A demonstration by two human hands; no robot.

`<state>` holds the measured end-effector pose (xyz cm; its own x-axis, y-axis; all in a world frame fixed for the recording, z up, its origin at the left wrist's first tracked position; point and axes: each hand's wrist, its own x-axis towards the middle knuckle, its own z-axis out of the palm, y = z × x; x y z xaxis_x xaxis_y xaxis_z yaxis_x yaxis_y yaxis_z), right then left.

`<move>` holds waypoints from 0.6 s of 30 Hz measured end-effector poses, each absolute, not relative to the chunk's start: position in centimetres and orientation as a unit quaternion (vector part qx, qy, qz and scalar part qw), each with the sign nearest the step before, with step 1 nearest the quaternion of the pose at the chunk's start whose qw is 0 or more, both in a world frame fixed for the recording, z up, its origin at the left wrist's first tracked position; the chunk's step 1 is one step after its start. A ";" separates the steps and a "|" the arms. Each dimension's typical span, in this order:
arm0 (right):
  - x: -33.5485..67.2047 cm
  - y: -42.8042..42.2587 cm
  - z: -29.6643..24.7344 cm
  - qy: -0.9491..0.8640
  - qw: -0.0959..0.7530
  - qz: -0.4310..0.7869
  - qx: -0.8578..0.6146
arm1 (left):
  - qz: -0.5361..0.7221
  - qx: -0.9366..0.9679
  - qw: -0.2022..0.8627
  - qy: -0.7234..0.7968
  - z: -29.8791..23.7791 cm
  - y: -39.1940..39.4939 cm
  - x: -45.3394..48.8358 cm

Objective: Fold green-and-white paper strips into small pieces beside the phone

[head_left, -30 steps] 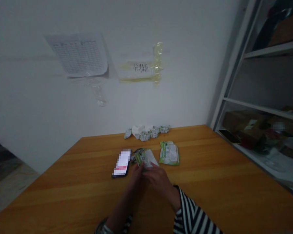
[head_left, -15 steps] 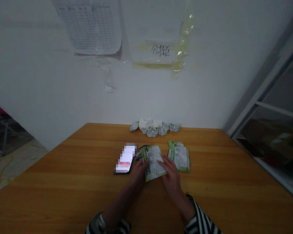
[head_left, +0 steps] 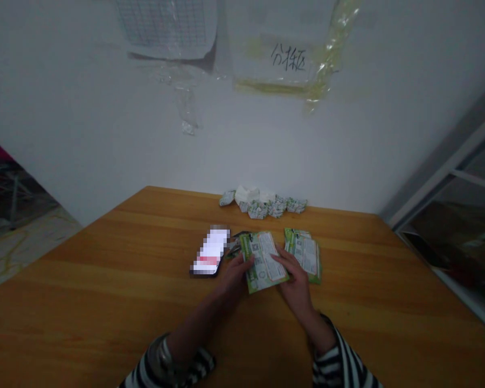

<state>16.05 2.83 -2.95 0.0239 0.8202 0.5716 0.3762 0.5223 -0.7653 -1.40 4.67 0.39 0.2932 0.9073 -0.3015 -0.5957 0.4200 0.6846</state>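
Note:
Both of my hands are over the middle of the wooden table. My left hand and my right hand grip opposite edges of a green-and-white printed packet. Just right of my right hand lies a second stack of similar packets, its lower part close to my fingers. Left of my left hand lies a smartphone with a pixelated, lit screen. A dark-edged packet is partly hidden between the phone and the held packet.
Crumpled white and green wrappers lie in a row along the table's far edge against the wall. Above them are a taped handwritten label and a gridded paper sheet. A white metal shelf frame stands at right.
My hands have moved apart, and the packet between them now lies spread and more fully visible. The view has turned left and tilted down, moving the shelf toward the right edge.

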 end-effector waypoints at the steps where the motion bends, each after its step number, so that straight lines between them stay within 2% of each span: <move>1: 16.1 2.9 -3.1 -0.663 0.559 0.216 -0.448 | 0.483 0.233 0.774 0.337 0.4 4.7 -1.5; 8: 16.4 3.3 -3.7 -0.655 0.547 0.332 -0.402 | 0.440 0.258 0.795 0.328 0.5 5.1 -2.6; 13: 16.4 3.2 -2.8 -0.647 0.544 0.360 -0.394 | 0.400 0.271 0.816 0.316 0.0 5.6 -3.2; 18: 16.4 2.8 -2.2 -0.611 0.547 0.354 -0.449 | 0.382 0.291 0.819 0.315 0.3 5.4 -3.1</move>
<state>16.36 2.83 -2.17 0.0026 0.9367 0.3500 0.1615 0.3450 -0.9246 -3.05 5.39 0.27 0.5102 0.8083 -0.2938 -0.4416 0.5394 0.7170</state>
